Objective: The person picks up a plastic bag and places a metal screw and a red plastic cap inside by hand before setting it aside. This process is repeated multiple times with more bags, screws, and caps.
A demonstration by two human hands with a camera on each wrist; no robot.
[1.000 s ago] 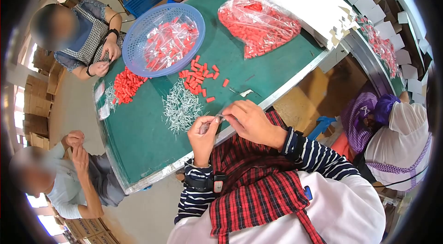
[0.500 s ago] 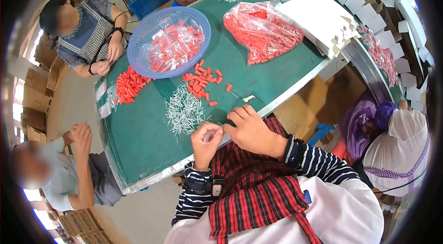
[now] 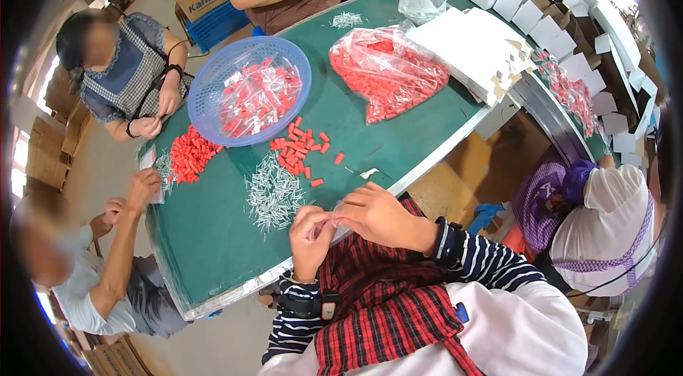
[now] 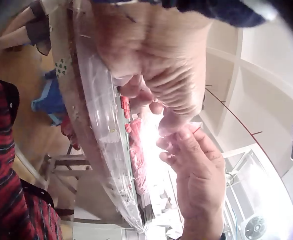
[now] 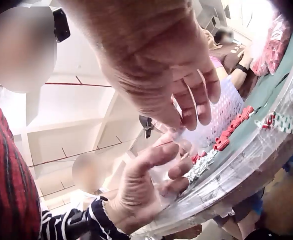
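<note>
Both hands meet just over the table's near edge. The left hand (image 3: pixel 310 241) curls round a small clear plastic bag (image 3: pixel 314 232), which shows faintly between its fingers. From the other side, the right hand (image 3: pixel 377 216) has thumb and index finger pinched at the bag's edge, its other fingers loosely bent. Past the left hand lies a pile of silver screws (image 3: pixel 272 194), with red plugs (image 3: pixel 295 152) scattered behind it. In the right wrist view, thin film shows between the left hand (image 5: pixel 146 182) and right hand (image 5: pixel 156 65); the bag's contents are hidden.
A blue basket (image 3: pixel 204 107) of filled bags stands behind the plugs. Farther right are a large bag of red plugs (image 3: pixel 388 73) and stacked white sheets (image 3: pixel 466 45). A second red pile (image 3: pixel 191 155) lies left. Other people sit around the table (image 3: pixel 206 255).
The fingertips of both hands, slightly apart half a second ago, are together at the bag again. At the left, a seated person's hand has moved to the table edge. The head view has shifted.
</note>
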